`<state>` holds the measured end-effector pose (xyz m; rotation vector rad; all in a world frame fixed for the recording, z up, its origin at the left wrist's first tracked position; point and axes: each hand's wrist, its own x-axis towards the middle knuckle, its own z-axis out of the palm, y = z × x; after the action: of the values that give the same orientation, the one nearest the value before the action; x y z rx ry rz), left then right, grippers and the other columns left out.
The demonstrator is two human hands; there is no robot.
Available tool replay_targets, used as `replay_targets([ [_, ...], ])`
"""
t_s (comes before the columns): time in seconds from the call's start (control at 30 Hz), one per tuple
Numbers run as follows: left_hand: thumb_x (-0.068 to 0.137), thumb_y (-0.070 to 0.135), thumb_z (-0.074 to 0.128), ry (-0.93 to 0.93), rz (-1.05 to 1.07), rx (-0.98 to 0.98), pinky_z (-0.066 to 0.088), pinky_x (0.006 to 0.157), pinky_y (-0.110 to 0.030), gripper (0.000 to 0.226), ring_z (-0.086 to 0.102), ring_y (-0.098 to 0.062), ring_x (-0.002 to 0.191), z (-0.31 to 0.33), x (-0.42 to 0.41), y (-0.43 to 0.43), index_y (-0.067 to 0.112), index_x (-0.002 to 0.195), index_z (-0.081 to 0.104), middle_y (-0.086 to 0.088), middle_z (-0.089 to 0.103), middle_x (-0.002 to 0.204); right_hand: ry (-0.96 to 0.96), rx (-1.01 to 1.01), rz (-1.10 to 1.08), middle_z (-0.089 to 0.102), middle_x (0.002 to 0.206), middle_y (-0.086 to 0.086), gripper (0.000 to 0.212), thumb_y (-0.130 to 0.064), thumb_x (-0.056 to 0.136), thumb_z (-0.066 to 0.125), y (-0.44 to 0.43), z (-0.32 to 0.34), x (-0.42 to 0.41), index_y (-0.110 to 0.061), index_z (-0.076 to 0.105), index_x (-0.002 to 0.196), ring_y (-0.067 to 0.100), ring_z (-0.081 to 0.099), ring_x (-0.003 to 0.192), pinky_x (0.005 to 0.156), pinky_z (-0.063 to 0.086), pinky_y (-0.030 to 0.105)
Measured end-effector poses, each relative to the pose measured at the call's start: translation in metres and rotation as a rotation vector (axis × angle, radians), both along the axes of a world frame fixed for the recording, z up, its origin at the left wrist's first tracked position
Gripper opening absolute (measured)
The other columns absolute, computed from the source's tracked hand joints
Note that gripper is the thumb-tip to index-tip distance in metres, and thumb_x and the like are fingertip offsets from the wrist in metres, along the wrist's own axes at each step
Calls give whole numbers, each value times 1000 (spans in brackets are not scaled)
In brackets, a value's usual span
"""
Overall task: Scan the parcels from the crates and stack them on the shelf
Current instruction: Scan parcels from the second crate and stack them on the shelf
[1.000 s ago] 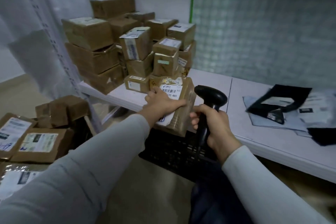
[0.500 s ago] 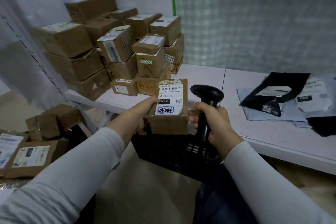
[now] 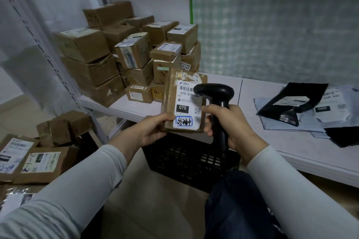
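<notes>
Brown cardboard, taped and labelled: a flat parcel [image 3: 183, 103] is held label-up over the black crate [image 3: 184, 161], just off the front edge of the shelf [image 3: 272, 141]. The left grip [image 3: 155, 131] is clamped on its lower left corner, thumb on top; the right grip [image 3: 229, 124] is wrapped round the handle of a black scanner [image 3: 213, 91], whose head hangs over the barcode. Stiff and seemingly light, the parcel should handle one-handed by its edges, though glossy tape may prove slippery. Stacked boxes [image 3: 136, 58] crowd the shelf's far left corner
</notes>
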<state>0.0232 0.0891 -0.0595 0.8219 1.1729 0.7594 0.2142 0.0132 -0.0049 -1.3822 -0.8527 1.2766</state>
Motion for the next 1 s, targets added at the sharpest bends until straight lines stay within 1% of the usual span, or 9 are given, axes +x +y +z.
replay_targets([
  [0.07, 78, 11, 73, -15, 16, 42, 55, 86, -27, 23, 71, -16, 87, 1, 1, 0, 6, 100, 67, -8, 75, 92, 3, -7, 18, 50, 56, 12, 17, -10, 88, 64, -6, 6, 1, 2, 57, 79, 18, 50, 34, 38, 43, 23],
  [0.13, 65, 17, 81, -23, 41, 52, 43, 105, -34, 43, 67, -19, 104, 1, 2, 1, 6, 104, 67, -9, 73, 102, -7, -13, 36, 50, 55, 11, 20, -11, 88, 64, -11, 11, 2, 0, 57, 74, 17, 49, 35, 39, 43, 23],
  [0.23, 64, 18, 82, -40, 61, 61, 34, 112, -37, 45, 63, -20, 111, 3, 5, 0, 6, 104, 67, -9, 73, 105, -22, -5, 43, 51, 52, 10, 22, -13, 89, 64, -17, 15, 2, 0, 57, 73, 17, 50, 36, 39, 43, 22],
  [0.33, 76, 13, 75, -39, 72, 66, 36, 111, -36, 28, 65, -19, 105, 4, 7, -1, 6, 103, 67, -9, 74, 100, -5, 29, 16, 51, 49, 9, 23, -13, 89, 65, -18, 18, 1, -1, 58, 71, 17, 49, 36, 39, 42, 22],
  [0.53, 80, 11, 71, -29, 46, 81, 46, 99, -28, 17, 68, -14, 87, 10, 7, -5, 8, 96, 67, -4, 76, 85, 3, 76, 9, 49, 52, 10, 24, -13, 88, 65, -16, 25, -2, -2, 56, 69, 17, 47, 35, 39, 39, 22],
  [0.8, 76, 17, 75, 32, 77, 64, 41, 107, -34, 28, 65, -17, 102, 4, 8, 3, 9, 102, 68, -6, 74, 98, 13, 73, 3, 49, 51, 9, 24, -12, 88, 66, -10, 19, -1, -1, 54, 70, 18, 47, 34, 36, 38, 21],
  [0.87, 78, 22, 74, 44, 44, 54, 49, 96, -30, 29, 66, -17, 99, 6, 13, 2, 10, 104, 67, -4, 75, 93, 28, 81, -14, 50, 50, 9, 22, -13, 88, 66, -8, 17, 1, 0, 55, 74, 18, 47, 34, 36, 38, 22],
  [0.93, 82, 27, 70, 43, 16, 30, 56, 74, -26, 23, 68, -13, 81, 13, 22, 1, 12, 98, 67, -1, 75, 78, 60, 83, -53, 51, 53, 9, 20, -13, 88, 67, -6, 14, 5, 0, 56, 78, 17, 47, 35, 35, 39, 21],
  [1.0, 83, 36, 68, 90, 17, 5, 56, 70, -27, 22, 64, -13, 75, 21, 36, 3, 15, 90, 66, -1, 71, 71, 92, 79, -95, 51, 56, 9, 19, -13, 88, 67, -3, 9, 12, 0, 55, 79, 18, 47, 36, 35, 38, 22],
])
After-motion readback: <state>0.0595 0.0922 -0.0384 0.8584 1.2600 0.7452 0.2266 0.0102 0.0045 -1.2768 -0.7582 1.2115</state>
